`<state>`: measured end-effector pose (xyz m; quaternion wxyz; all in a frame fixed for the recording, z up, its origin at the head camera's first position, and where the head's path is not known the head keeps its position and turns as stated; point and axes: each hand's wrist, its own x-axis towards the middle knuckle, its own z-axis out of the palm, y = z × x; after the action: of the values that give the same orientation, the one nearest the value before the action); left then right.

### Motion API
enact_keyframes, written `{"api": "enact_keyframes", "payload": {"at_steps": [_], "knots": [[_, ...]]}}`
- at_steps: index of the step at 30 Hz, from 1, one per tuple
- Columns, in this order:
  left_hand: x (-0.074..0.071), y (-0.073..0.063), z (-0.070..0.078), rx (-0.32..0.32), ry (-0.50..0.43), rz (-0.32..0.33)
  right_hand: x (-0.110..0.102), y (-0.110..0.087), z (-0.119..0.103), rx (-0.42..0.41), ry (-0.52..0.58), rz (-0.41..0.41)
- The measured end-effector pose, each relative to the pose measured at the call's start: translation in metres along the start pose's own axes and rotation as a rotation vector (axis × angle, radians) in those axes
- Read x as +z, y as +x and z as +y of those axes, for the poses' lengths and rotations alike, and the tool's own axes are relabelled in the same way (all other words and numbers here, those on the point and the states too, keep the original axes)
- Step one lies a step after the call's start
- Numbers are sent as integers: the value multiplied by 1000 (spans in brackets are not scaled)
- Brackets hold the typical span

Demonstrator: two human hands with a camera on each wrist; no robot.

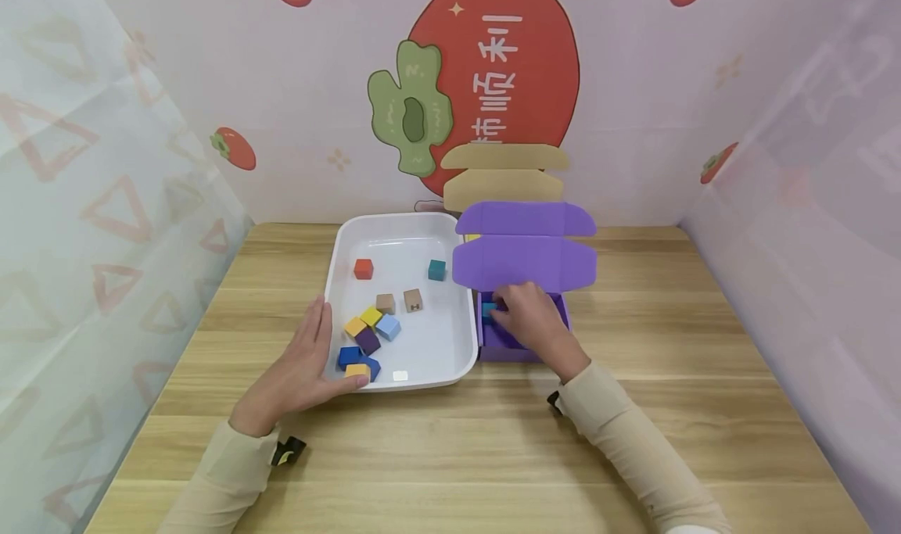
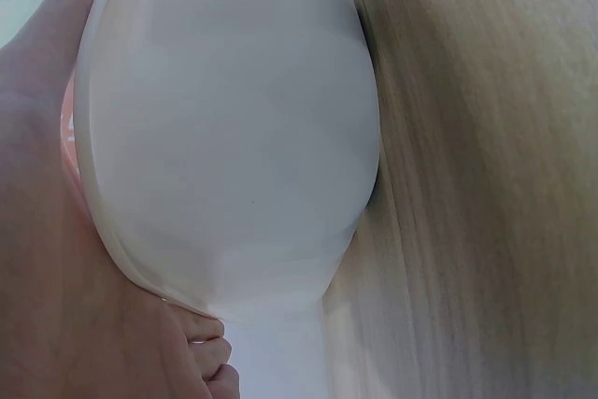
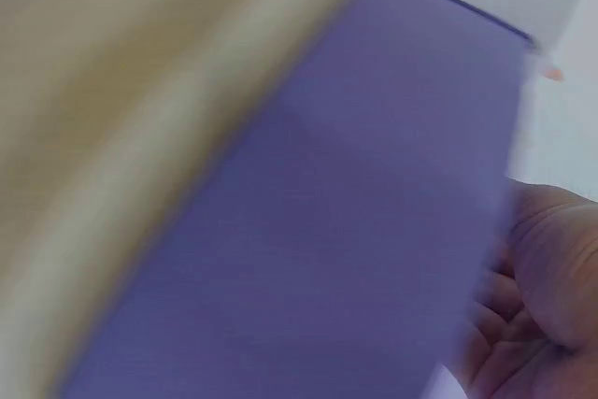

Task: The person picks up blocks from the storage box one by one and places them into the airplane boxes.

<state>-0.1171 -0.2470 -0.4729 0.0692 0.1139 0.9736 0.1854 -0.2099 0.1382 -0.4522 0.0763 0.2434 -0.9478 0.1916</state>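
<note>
My left hand [image 1: 299, 374] rests at the near left corner of a white tray [image 1: 461, 362]; its fingers lie straight along the outer left side and the thumb reaches over the front rim. In the left wrist view the tray's outer wall [image 2: 234, 137] fills the middle. My right hand [image 1: 531, 319] reaches into a small purple box [image 1: 510, 355] with its lid raised. At its fingertips, by the box's left wall, a teal block [image 1: 489, 310] is pinched. The box wall [image 3: 318, 193] hides the fingertips in the right wrist view.
Several blocks lie in the tray: a red block [image 1: 363, 269], a teal block [image 1: 436, 270], wooden blocks [image 1: 413, 300], and yellow, orange, purple and blue blocks [image 1: 388, 327] toward the near left. Behind the purple lid [image 1: 524, 260] stands a tan lid [image 1: 503, 188].
</note>
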Motion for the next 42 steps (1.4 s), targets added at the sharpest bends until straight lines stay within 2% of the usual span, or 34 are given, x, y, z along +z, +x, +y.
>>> {"api": "enact_keyframes", "payload": {"at_steps": [4, 9, 17, 22, 25, 28, 42], "knots": [[0, 0, 0, -1, 3, 1, -14, 8, -21, -59, 74, 17], [0, 0, 0, 0, 4, 2, -16, 19, -51, -99, 168, -68], [-1, 2, 0, -1, 1, -3, 9, 26, -102, -179, 283, -306], [-1, 2, -1, 12, -5, 3, 31, 28, -125, -304, 292, -393], [-1, 2, -2, 25, -8, 7, 42, 31, -134, -382, 297, -415], [0, 2, -3, 37, -10, 9, 49, 34, -139, -426, 305, -434], [0, 4, -4, 50, -2, 7, 58, 55, -143, -603, 278, -518]]}}
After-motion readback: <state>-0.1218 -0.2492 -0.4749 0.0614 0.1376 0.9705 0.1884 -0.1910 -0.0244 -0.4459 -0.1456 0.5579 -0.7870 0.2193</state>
